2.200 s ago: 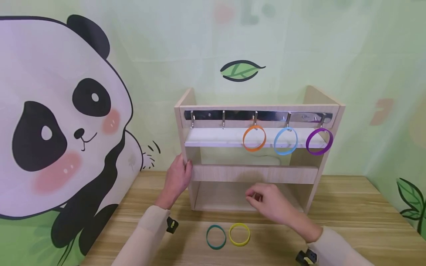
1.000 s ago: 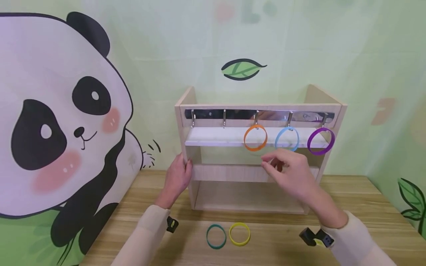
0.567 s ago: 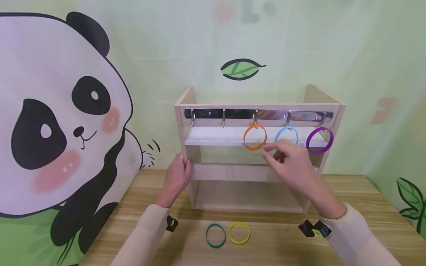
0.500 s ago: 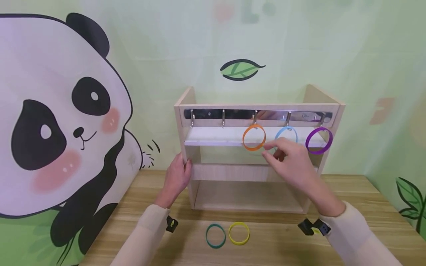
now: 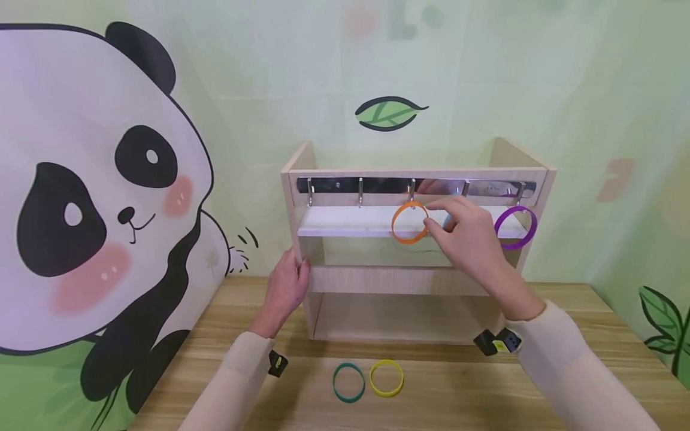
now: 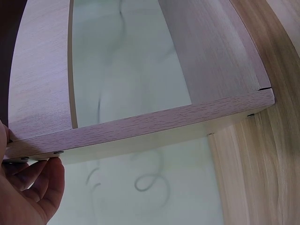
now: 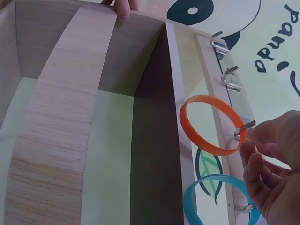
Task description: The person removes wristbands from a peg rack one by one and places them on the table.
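1. Raised slightly since half a second ago, the right hand (image 5: 466, 233) now has its fingertips at the orange band (image 5: 411, 242) and covers most of the light blue band (image 7: 189, 204); the left hand (image 5: 287, 286) and the bands on the table (image 5: 587, 341) stay where they were.
2. Right hand, right of centre in the head view: thumb and forefinger are slightly parted at the orange band's right edge. Whether they have closed on it, I cannot tell.
3. Left hand, left of centre: it grips the left side panel of the wooden rack (image 5: 409, 280), thumb toward the front, fingers curled against the outer face.
4. The orange band hangs near the centre of the head view, from the middle of five hooks on the metal strip (image 5: 372, 185).
5. To its right hang the light blue band and, from the end hook, the purple band (image 5: 532, 230).
6. At bottom centre, the teal band (image 5: 349, 400) and the yellow band (image 5: 386, 395) lie side by side on the table, apart.
7. Behind, a panda picture (image 5: 91, 114) fills the left; a printed leaf (image 5: 389, 114) sits at upper centre.
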A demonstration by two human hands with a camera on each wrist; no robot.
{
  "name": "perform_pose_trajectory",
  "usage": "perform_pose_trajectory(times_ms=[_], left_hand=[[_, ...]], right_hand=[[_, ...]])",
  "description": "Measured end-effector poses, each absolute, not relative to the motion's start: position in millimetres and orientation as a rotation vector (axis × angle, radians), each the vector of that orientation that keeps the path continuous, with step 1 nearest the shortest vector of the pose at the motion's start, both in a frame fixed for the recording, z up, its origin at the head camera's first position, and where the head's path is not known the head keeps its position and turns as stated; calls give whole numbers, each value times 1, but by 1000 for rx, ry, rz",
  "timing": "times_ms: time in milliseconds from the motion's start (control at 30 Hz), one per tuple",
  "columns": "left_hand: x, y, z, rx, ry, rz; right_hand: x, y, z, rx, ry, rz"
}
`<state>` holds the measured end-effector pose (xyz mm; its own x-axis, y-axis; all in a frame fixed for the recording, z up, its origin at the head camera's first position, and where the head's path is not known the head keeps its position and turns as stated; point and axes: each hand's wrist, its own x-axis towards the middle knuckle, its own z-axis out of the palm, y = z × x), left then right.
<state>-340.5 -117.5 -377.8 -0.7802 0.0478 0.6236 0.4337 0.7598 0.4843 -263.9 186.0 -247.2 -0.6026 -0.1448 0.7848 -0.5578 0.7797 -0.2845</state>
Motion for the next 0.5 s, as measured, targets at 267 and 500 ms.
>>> perform_pose_trajectory(times_ms=[267, 500], left_hand=[[-341, -119, -379, -352, -2381, -853], [-341, -119, -378, -359, -2377, -859]], right_hand=[[-276, 179, -243, 484, -2236, 637], [-278, 175, -241, 460, -2268, 650]])
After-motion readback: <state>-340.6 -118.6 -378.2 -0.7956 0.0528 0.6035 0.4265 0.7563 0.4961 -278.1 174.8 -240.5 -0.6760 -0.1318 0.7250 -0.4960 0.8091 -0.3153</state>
